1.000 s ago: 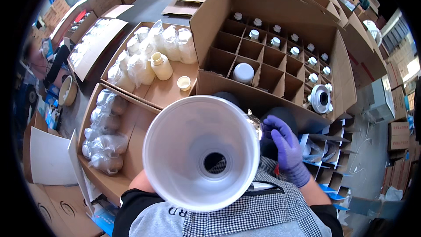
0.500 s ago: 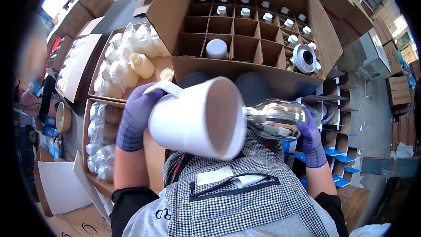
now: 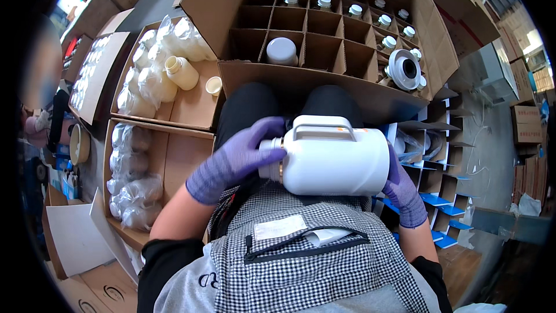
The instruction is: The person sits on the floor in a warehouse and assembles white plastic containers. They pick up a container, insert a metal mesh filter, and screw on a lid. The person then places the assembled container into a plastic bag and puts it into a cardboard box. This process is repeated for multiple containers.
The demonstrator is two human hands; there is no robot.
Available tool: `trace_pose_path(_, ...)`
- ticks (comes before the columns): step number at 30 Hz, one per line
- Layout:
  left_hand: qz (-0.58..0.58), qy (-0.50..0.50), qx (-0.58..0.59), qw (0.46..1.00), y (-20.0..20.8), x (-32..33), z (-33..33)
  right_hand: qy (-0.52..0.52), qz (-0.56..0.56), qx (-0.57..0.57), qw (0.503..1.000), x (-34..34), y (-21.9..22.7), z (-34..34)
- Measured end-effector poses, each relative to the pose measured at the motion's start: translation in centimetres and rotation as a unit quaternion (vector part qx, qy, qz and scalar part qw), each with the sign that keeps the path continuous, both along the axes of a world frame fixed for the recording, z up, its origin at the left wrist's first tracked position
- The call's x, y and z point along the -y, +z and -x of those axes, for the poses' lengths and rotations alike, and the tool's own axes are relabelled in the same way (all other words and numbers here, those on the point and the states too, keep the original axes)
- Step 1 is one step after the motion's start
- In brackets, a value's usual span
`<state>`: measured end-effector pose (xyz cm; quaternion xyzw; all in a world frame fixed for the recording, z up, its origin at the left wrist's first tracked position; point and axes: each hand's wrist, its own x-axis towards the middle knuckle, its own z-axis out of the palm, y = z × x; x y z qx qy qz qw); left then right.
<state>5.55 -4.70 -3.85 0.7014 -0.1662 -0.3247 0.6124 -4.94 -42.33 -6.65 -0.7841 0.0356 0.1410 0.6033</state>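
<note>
Across my lap lies a white jug shell [image 3: 339, 165] with a loop handle on its upper side. The shiny glass liner seen earlier is now inside it, only its pale neck [image 3: 270, 159] sticking out at the left end. My left hand [image 3: 252, 148], in a purple glove, is closed around that neck. My right hand [image 3: 399, 179], gloved alike, presses against the shell's right end, its fingers partly hidden behind it. Ahead, a divided carton [image 3: 324, 81] holds several white-capped bottles. A white round lid-like part with a dark centre [image 3: 403, 71] rests at its near right corner.
To the left, one box [image 3: 191, 119] holds cream plastic bottles and a small cream cup [image 3: 214, 86]. Nearer me, another box [image 3: 185, 153] contains plastic-wrapped round pieces. On the right stand cardboard dividers with blue edges [image 3: 437, 200]. Stacked cartons [image 3: 526, 122] line the far right.
The silver liner has gone into the white shell, which has turned so its closed end points right. My left hand moved from the shell's handle to the neck; my right hand moved to the shell's end.
</note>
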Motion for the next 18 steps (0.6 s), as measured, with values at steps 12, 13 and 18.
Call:
trace_pose_path(12,0.153,0.125,0.474,0.858,8.5,7.5,3.1,0.039,0.066,0.054,0.996,3.8,-1.1,-1.3)
trace_pose_path(13,0.165,0.131,0.48,0.852,8.6,7.8,3.1,0.027,0.059,0.055,0.996,4.2,-1.1,-0.9)
trace_pose_path(18,0.179,0.155,0.484,0.842,9.2,8.2,3.4,0.011,0.035,0.059,0.998,4.9,-1.3,-0.9)
